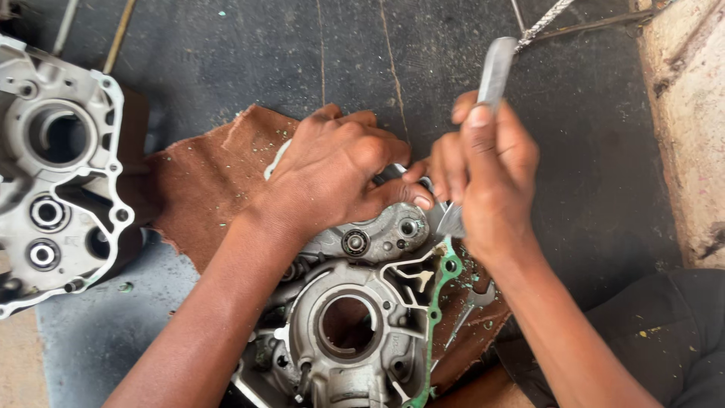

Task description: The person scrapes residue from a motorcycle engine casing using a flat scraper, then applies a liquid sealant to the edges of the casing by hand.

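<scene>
While a spare case half (pixel 60 174) is parked at far left, the worked case (pixel 355 317) is laid open-face up on a brown rag (pixel 204 189), which keeps it off the dark mat (pixel 589 151). It is steadied by the left hand (pixel 340 170), fingers curled together on its top edge. Green gasket (pixel 445 276) remains on its right rim. A flat scraper (pixel 495 72) is gripped by the right hand (pixel 487 174), fingers clamped, blade angled down to the gasket face
</scene>
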